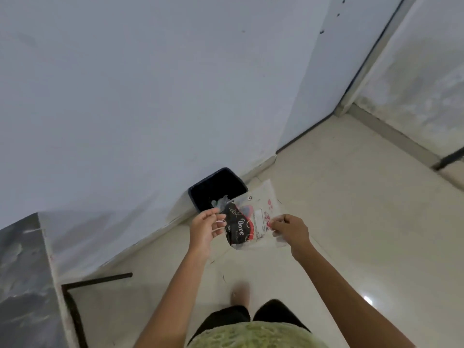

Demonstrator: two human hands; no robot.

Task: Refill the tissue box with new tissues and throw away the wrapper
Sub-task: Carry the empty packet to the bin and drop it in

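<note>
An empty plastic tissue wrapper (247,223), clear with a black panel and red print, is stretched between both hands above the floor. My left hand (204,228) pinches its left edge with the fingers partly spread. My right hand (291,228) is closed on its right edge. Just beyond the wrapper a dark square bin (194,194) stands against the white wall, with some crumpled clear plastic inside. The wrapper's far end overlaps the bin's near right corner. No tissue box is in view.
A grey marble-look tabletop (22,280) with a dark metal leg frame (75,307) sits at the lower left. Pale tiled floor (351,209) spreads to the right. A white wall corner and door frame (351,91) rise at the upper right.
</note>
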